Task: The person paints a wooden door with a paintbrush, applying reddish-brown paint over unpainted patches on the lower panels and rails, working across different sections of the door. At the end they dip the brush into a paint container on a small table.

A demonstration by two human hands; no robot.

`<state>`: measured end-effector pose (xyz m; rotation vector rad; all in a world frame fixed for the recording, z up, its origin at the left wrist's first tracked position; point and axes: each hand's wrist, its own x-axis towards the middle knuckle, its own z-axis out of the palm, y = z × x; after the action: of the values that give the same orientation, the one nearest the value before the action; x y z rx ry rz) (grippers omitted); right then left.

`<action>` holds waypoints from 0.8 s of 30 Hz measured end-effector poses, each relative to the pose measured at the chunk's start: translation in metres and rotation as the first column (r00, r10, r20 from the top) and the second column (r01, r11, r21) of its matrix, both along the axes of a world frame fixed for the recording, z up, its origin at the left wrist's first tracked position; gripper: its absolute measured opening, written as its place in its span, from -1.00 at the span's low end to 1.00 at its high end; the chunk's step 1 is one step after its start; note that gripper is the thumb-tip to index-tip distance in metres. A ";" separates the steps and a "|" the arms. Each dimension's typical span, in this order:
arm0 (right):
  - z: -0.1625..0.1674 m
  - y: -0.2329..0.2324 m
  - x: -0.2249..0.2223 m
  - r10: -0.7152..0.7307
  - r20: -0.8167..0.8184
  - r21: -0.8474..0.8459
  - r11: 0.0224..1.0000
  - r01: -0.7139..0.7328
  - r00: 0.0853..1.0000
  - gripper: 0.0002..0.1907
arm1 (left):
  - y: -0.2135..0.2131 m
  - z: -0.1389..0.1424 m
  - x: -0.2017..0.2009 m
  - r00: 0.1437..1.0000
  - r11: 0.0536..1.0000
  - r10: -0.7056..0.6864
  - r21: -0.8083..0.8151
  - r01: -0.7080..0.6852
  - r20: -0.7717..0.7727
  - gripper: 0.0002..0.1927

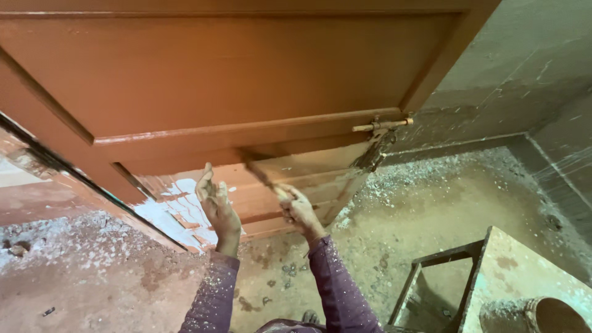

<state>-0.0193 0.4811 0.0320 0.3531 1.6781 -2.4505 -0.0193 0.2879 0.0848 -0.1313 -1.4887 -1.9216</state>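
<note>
Now, near to far:
Sleeves: I am wearing purple sleeves [336, 290] speckled with white, both arms reaching forward and up toward the door.
Stool: a paint-stained stool [493, 277] is standing at my lower right, with a crusted pot [536, 316] on it, near enough that I judge I should be reloading there without twisting away from the wet face.
Right hand: my right hand [300, 208] is gripping the brush [265, 176], fingers closed around its handle, bristles touching the lower door panel.
Left hand: my left hand [217, 200] is lying flat against the door, fingers straight and together, holding nothing, just beside the white patch [179, 213].
Door: the door [234, 80] is standing open before me, brown over most of its face, the bottom panel paler and streaked.
Doing it well: I am judging that long strokes along the panel, worked from the wet brown edge downward, will be blending best; I should be keeping my left palm on unpainted wood only.
Bolt: a brass bolt [382, 124] is sitting at the door's right edge; I should be cutting in carefully around it.
Floor: the floor [431, 197] beyond is dusty and spattered.
</note>
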 end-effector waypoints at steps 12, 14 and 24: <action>-0.008 -0.011 -0.004 -0.024 0.168 -0.139 0.989 0.048 0.986 -0.88 | 0.061 -0.010 0.031 0.990 0.997 0.069 -0.037 -0.065 0.123 -0.61; -0.024 -0.009 -0.003 0.384 0.168 -0.346 0.885 -0.310 0.908 -0.91 | 0.062 -0.010 0.029 0.985 0.994 0.110 -0.040 -0.106 0.130 -0.62; -0.051 0.002 -0.029 -0.503 0.148 -0.279 0.805 0.524 0.851 -0.84 | 0.058 -0.011 0.045 0.988 0.987 0.142 -0.079 -0.137 0.054 -0.53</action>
<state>-0.0485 0.4830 -0.0190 0.9439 1.2496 -2.9804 0.0260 0.3458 0.0737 -0.0028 -1.5676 -1.7730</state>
